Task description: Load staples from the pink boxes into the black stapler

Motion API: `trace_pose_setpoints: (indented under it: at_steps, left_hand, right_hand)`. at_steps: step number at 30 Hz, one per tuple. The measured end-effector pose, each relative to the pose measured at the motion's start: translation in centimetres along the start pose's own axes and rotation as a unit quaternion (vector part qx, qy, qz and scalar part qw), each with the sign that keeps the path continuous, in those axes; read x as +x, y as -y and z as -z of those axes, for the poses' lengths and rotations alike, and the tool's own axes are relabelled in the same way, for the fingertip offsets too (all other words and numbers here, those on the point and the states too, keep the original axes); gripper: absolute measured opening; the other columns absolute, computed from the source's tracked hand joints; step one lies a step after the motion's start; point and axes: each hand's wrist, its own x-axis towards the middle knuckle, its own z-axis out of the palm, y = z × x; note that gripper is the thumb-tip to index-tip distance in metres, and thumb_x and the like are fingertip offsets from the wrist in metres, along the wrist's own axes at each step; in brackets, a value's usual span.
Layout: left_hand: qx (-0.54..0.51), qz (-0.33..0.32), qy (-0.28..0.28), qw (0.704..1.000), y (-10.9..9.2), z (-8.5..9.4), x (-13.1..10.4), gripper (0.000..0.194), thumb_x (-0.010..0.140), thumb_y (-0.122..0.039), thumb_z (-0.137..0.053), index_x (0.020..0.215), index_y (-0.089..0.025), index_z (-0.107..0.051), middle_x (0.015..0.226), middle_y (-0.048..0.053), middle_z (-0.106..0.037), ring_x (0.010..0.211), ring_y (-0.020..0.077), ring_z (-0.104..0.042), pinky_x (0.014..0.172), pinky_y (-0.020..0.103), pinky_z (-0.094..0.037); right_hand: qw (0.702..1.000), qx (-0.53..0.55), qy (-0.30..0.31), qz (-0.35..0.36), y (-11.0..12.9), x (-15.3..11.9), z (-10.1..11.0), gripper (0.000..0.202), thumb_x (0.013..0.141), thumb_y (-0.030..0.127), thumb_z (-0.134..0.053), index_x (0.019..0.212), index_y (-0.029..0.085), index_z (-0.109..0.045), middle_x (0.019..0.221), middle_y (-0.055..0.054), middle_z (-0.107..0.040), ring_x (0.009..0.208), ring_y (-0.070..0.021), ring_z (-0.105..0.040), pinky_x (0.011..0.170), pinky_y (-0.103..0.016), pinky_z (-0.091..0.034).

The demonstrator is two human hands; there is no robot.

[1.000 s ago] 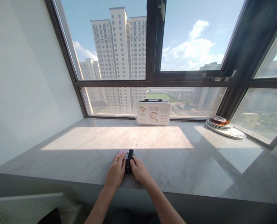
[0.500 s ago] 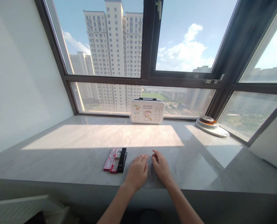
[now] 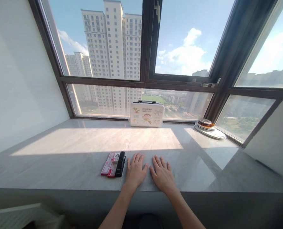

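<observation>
My left hand point(image 3: 135, 171) lies flat on the grey marble sill point(image 3: 79, 171), palm down with its fingers spread and nothing in it. Just to its left is a black stapler point(image 3: 120, 164). Several small red-and-white boxes point(image 3: 109, 168) lie against the stapler's left side. My right hand point(image 3: 162, 173) also rests palm down on the sill, fingers apart, holding nothing. A narrow gap separates the two hands.
A white case point(image 3: 146, 115) with cartoon prints and a dark handle stands against the window. Stacked plates and lids point(image 3: 208, 127) sit in the right corner by the window frame. The sill's front edge runs below my wrists.
Both hands have flattened onto the sill and spread their fingers, which were curled before. The view has shifted slightly, while the stapler, boxes and case keep their places on the sill.
</observation>
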Motion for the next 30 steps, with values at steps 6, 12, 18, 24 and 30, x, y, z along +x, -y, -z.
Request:
trace_pose_setpoints:
  at_steps: [6,12,18,24,30]
  left_hand:
    - [-0.009,0.016,0.002,1.000,0.7,0.3,0.5,0.047,0.095,-0.042,-0.050,0.140,-0.028,-0.051,0.154,0.009,-0.045,0.146,0.0298,-0.031,0.121,0.057,-0.013]
    - [-0.014,0.022,0.006,1.000,0.9,0.7,0.8,0.044,0.096,-0.038,-0.049,0.138,-0.029,-0.054,0.152,0.007,-0.047,0.145,0.0266,-0.034,0.122,0.052,-0.015]
    - [-0.019,0.033,0.005,0.999,1.1,1.0,1.3,0.041,0.094,-0.029,-0.050,0.134,-0.030,-0.058,0.151,0.003,-0.049,0.143,0.0237,-0.036,0.122,0.048,-0.016]
    - [-0.020,0.036,0.001,0.999,1.3,1.0,1.6,0.039,0.093,-0.026,-0.049,0.130,-0.031,-0.060,0.149,0.002,-0.051,0.142,0.0238,-0.039,0.121,0.047,-0.018]
    - [-0.016,0.035,-0.005,0.999,1.4,1.1,2.0,0.037,0.093,-0.024,-0.048,0.127,-0.030,-0.062,0.147,0.003,-0.054,0.140,0.0223,-0.041,0.121,0.045,-0.020]
  right_hand:
    - [1.000,0.000,0.003,-0.001,0.0,-0.1,0.2,0.059,0.101,0.049,-0.027,0.157,0.028,-0.032,0.164,-0.001,-0.024,0.152,-0.0300,-0.013,0.120,-0.052,-0.006]
    - [1.000,-0.007,0.007,-0.004,0.1,-0.2,0.3,0.059,0.102,0.049,-0.025,0.157,0.029,-0.031,0.165,0.000,-0.023,0.153,-0.0287,-0.012,0.120,-0.051,-0.006]
    - [1.000,-0.017,0.010,-0.009,0.2,-0.2,0.3,0.059,0.102,0.050,-0.022,0.157,0.031,-0.030,0.165,0.002,-0.022,0.153,-0.0265,-0.010,0.121,-0.049,-0.006]
    - [1.000,-0.024,0.011,-0.011,0.2,-0.1,0.3,0.059,0.102,0.051,-0.021,0.157,0.032,-0.029,0.165,0.003,-0.022,0.153,-0.0266,-0.011,0.120,-0.049,-0.008]
    - [0.999,-0.033,0.012,-0.015,0.3,0.0,0.3,0.059,0.102,0.050,-0.022,0.157,0.033,-0.029,0.165,0.003,-0.021,0.153,-0.0266,-0.011,0.120,-0.050,-0.008]
